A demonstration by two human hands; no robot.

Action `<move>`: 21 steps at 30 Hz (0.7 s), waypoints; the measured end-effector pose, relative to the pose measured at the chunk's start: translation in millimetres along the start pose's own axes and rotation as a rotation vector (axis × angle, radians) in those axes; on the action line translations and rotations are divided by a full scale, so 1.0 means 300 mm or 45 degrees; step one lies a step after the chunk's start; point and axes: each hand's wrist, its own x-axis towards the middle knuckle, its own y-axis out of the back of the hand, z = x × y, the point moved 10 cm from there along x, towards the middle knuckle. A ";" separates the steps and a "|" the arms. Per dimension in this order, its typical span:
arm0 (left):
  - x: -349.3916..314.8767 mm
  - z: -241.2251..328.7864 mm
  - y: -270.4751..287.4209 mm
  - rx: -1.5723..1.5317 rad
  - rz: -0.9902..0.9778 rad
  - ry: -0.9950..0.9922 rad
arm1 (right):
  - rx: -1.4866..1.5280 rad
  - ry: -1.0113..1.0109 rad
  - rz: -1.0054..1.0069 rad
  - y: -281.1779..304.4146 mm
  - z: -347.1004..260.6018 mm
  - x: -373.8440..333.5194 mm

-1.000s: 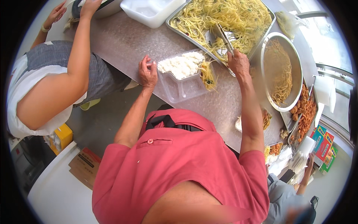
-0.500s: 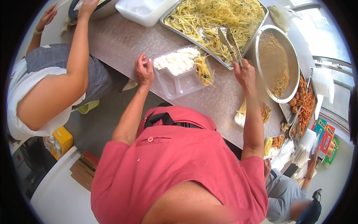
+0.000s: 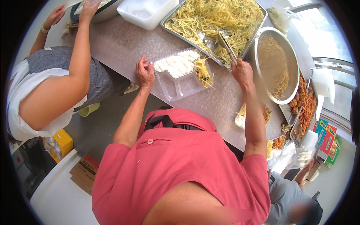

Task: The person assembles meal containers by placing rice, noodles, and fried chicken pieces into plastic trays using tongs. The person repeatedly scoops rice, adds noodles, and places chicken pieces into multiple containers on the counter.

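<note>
Head: clear tray btwn adj. L hand & R hand.

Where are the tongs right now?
Head view, upper part, right of centre: the tongs are in the right hand, angled over the yellow noodles in the metal tray, left of the metal bowl.

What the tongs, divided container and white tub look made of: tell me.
Tongs: probably steel, polished; bright glints run along their length. Divided container: clear, glossy plastic; the tabletop shows through. White tub: likely plastic, smooth, milky, with rounded corners.
</note>
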 end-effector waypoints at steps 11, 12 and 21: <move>-0.005 0.003 0.005 0.021 -0.001 0.002 | 0.606 -0.031 0.166 0.108 -0.010 -0.091; -0.003 0.002 0.003 0.027 -0.004 0.003 | 0.593 -0.023 0.176 0.104 -0.006 -0.095; 0.000 0.012 0.008 0.019 0.018 0.005 | 0.735 0.013 0.280 0.196 -0.063 -0.276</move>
